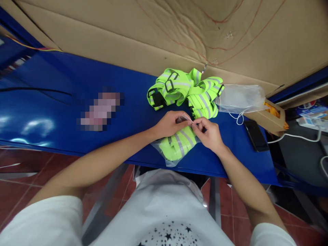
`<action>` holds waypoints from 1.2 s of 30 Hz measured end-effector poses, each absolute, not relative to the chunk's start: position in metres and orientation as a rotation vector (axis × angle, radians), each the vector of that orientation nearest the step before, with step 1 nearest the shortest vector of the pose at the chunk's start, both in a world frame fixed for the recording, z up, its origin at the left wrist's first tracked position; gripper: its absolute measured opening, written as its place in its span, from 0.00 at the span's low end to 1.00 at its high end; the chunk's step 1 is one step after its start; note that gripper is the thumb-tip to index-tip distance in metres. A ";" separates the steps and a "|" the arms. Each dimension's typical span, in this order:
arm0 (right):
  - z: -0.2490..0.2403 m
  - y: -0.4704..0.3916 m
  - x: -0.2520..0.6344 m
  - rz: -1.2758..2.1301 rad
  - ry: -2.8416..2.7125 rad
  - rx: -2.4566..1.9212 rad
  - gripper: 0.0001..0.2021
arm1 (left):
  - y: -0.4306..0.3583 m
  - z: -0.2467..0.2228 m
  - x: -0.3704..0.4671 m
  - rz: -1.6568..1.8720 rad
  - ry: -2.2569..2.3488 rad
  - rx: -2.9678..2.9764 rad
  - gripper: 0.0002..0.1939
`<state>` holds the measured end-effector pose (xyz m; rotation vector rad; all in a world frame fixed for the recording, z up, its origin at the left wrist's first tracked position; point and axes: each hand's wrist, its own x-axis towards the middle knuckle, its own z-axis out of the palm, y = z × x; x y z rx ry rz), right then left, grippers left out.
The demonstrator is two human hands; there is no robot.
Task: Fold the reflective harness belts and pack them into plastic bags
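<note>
A clear plastic bag (170, 162) with a folded yellow-green reflective strap (176, 145) inside lies at the table's front edge. My left hand (170, 124) pinches the bag's upper edge between thumb and fingers. Close against it, my right hand (208, 133) grips the same edge, its fingertips touching those of the left. Just beyond both hands sits a loose pile of yellow-green reflective straps (179, 85) with black buckles.
On the blue table (135, 89), a blurred-out item (101, 111) lies at left. At right are clear plastic bags (239, 97), a black phone (256, 135) and an open cardboard box (274, 119). Cardboard (115, 37) lines the back; a black cable (38, 89) enters from the left.
</note>
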<state>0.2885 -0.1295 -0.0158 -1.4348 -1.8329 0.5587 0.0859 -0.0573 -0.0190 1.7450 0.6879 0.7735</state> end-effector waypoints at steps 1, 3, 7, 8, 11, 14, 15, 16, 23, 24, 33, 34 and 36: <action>-0.015 -0.130 0.288 0.555 -1.840 -1.435 0.10 | -0.058 -0.019 0.086 0.773 0.693 1.762 0.14; -0.015 -0.130 0.287 0.546 -1.851 -1.436 0.09 | -0.059 -0.019 0.086 0.790 0.709 1.820 0.13; -0.015 -0.130 0.286 0.511 -1.876 -1.449 0.10 | -0.060 -0.014 0.083 0.822 0.753 1.977 0.13; -0.015 -0.130 0.286 0.512 -1.881 -1.451 0.11 | -0.060 -0.013 0.082 0.814 0.756 2.003 0.13; -0.014 -0.131 0.286 0.538 -1.887 -1.457 0.12 | -0.057 -0.012 0.079 0.757 0.738 2.059 0.16; -0.014 -0.131 0.286 0.557 -1.890 -1.450 0.13 | -0.053 -0.013 0.078 0.705 0.692 2.110 0.16; -0.014 -0.131 0.286 0.564 -1.891 -1.448 0.13 | -0.052 -0.013 0.077 0.696 0.683 2.118 0.16; -0.014 -0.131 0.286 0.575 -1.889 -1.448 0.13 | -0.051 -0.014 0.077 0.691 0.676 2.117 0.16; -0.019 -0.121 0.300 0.570 -1.896 -1.427 0.14 | -0.043 -0.014 0.074 0.611 0.564 2.022 0.20; -0.020 -0.119 0.303 0.551 -1.892 -1.424 0.14 | -0.042 -0.014 0.073 0.595 0.531 2.022 0.21; -0.017 -0.117 0.311 0.413 -1.879 -1.450 0.18 | -0.036 -0.007 0.067 0.640 0.522 2.058 0.26; -0.017 -0.118 0.311 0.406 -1.881 -1.450 0.19 | -0.035 -0.001 0.065 0.684 0.530 2.021 0.26; -0.016 -0.118 0.311 0.400 -1.888 -1.452 0.20 | -0.031 0.013 0.058 0.846 0.580 1.919 0.26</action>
